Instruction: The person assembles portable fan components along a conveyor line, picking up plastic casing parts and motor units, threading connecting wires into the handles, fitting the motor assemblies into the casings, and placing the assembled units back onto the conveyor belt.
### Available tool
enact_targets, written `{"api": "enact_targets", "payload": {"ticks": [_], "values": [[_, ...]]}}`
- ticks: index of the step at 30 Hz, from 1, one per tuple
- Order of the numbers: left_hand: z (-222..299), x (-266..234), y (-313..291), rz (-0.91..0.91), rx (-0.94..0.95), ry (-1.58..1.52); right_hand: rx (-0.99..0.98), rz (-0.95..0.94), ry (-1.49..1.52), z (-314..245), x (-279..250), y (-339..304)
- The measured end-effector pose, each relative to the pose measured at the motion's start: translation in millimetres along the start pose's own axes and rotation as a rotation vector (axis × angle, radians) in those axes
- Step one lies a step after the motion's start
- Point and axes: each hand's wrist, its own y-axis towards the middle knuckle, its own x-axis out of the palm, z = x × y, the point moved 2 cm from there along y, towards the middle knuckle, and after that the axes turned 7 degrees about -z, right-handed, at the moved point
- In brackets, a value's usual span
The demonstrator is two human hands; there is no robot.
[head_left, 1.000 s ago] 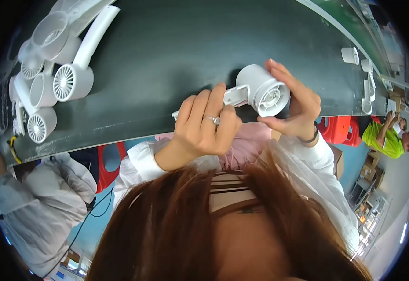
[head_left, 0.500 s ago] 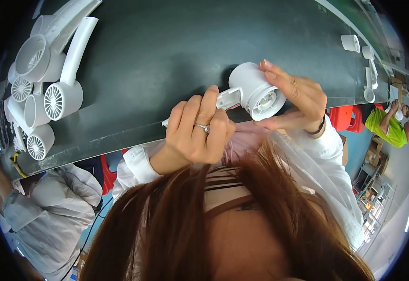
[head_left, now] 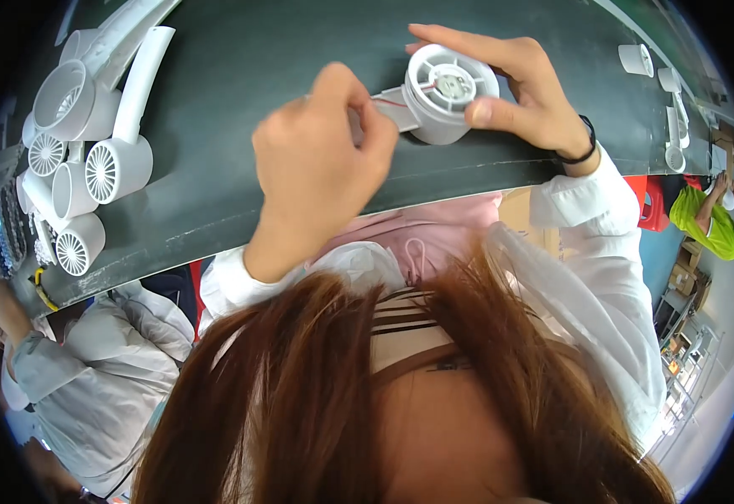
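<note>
A worker's right hand held a white fan over the dark surface, its spoked end tipped up toward the camera after facing off to the lower right half a second earlier. The fan had also shifted away from the near edge; whether it touched the surface was unclear. Its handle, pointing left, showed a red wire along it. The turn seemed to put the spokes and wire within easier sight and reach for the work. The left hand, whose fingers had lain over the handle, had rolled thumb side up, its fingers tightly curled and its thumb close to the forefinger; whether it pinched the handle, the wire or nothing could not be told. The right hand came in from the right, thumb against the near rim and fingers stretched along the far side, its grip spread about as wide as the fan. White sleeves covered both forearms. Other fan parts lay clustered at the left, well apart from both hands, and a white cup sat at the far right.
</note>
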Motion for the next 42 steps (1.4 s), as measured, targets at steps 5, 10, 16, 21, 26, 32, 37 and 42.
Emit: {"api": "enact_targets", "payload": {"ticks": [5, 10, 16, 21, 26, 32, 37, 42], "values": [[-4, -6, 11, -0.042, -0.037, -0.046, 0.0, 0.036, 0.288, 16, 9, 3], [-7, -4, 13, -0.027, -0.025, -0.032, -0.046, 0.065, 0.24, 14, 8, 4], [-3, -3, 14, -0.018, -0.032, 0.0, -0.05, 0.038, 0.177, 6, 3, 13], [2, 2, 7, 0.018, 0.057, 0.072, 0.156, 0.02, -0.246, -27, 8, 24], [-1, 1, -8, 0.0, 0.194, 0.037, -0.008, 0.135, -0.57, -33, 29, 11], [-2, 3, -16, 0.056, 0.343, 0.198, 0.003, 0.167, -0.532, -26, 30, 9], [2, 7, -17, 0.027, 0.353, 0.316, -0.033, 0.198, -0.511, -22, 32, 6], [6, 10, -18, 0.052, 0.384, 0.36, -0.029, 0.182, -0.398, -21, 34, 5]]}}
